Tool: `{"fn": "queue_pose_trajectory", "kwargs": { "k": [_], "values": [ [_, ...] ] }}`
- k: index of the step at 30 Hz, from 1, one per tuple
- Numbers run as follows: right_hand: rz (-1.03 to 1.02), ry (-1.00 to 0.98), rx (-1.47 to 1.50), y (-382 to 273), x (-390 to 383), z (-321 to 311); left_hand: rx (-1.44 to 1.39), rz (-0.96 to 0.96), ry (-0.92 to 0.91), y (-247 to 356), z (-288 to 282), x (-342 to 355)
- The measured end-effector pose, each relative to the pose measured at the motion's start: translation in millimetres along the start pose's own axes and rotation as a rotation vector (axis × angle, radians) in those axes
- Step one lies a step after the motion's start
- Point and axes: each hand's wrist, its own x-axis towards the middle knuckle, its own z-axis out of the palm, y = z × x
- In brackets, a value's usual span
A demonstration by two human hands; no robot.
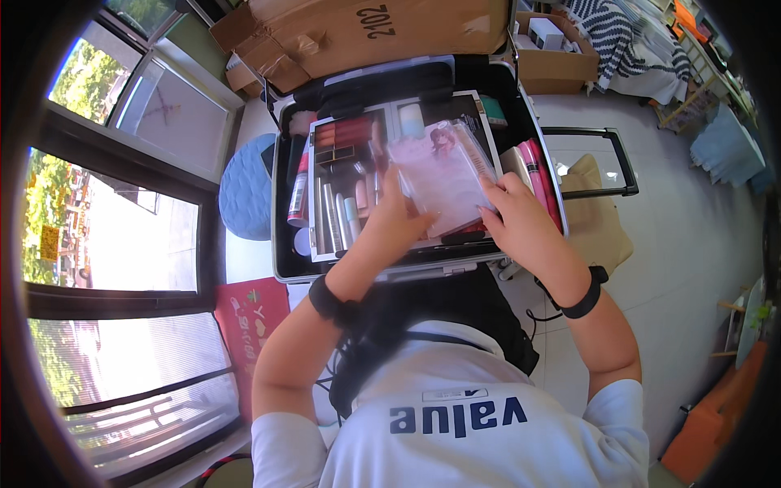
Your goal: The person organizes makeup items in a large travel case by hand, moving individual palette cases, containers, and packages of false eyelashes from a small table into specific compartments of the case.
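A flat pink packet with a drawn figure on it, in shiny clear plastic, is held tilted above an open black case with a silver rim. My right hand grips the packet's right edge between thumb and fingers. At its lower left side is my left hand, thumb and fingers bent around the edge. Below the packet lies a silver-framed clear tray with several make-up tubes, a dark-red palette and a white-capped bottle.
Pink pouches fill the case's right side; a spray can stands at its left. A pull handle juts out rightward. A blue round stool is at left, cardboard boxes behind, and a red mat by the window.
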Motion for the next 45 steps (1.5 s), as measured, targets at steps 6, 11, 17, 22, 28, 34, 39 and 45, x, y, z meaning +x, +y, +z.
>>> {"fn": "queue_pose_trajectory", "kwargs": {
  "k": [6,11,17,22,28,34,39,45],
  "values": [
    [-0.044,0.009,0.167,-28.7,-19.0,-20.6,-0.059,0.027,0.094,22.7,-13.0,-40.2],
    [-0.061,0.052,0.191,-38.5,-22.7,-26.9,-0.049,0.181,0.19,23.2,-18.4,-52.6],
    [-0.093,0.033,0.16,-43.5,-24.6,-29.8,-0.057,0.206,0.226,17.8,-15.8,-55.3],
    [-0.086,0.004,0.143,-43.8,-27.6,-30.2,-0.075,0.187,0.227,18.1,-14.4,-55.1],
    [-0.081,-0.028,0.164,-43.5,-29.6,-29.4,-0.145,0.175,0.214,16.8,-14.4,-59.2],
    [-0.086,-0.04,0.17,-40.3,-32.4,-27.6,-0.193,0.166,0.173,13.6,-13.8,-61.7],
    [-0.034,0.031,0.206,-40.0,-31.7,-29.8,-0.224,0.177,0.131,16.3,-11.7,-65.0],
    [0.033,0.076,0.335,-38.5,-30.6,-34.2,-0.268,0.176,0.067,26.6,-11.2,-69.4]
  ]
}}
